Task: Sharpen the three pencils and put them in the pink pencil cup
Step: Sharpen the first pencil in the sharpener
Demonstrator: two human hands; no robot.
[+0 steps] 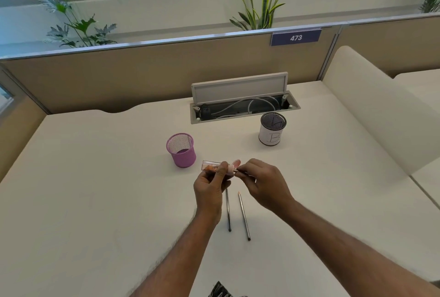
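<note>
The pink cup (pixel 181 150) stands upright on the desk (pixel 95 177), far left of the hands. The left hand (pixel 210 186) grips a clear sharpener (pixel 215 167) holding shavings. The right hand (pixel 263 183) pinches a pencil (pixel 242 173) pushed into it. Two pencils (pixel 244 217) lie side by side near the wrists. A white cup (pixel 272 132) stands far right.

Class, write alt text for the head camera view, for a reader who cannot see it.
Over a cream desk, a person's left hand holds a clear sharpener while the right hand feeds a pencil into it. Two more pencils lie below, an empty pink mesh cup stands to the left, and a white-wrapped cup stands farther right.
</note>
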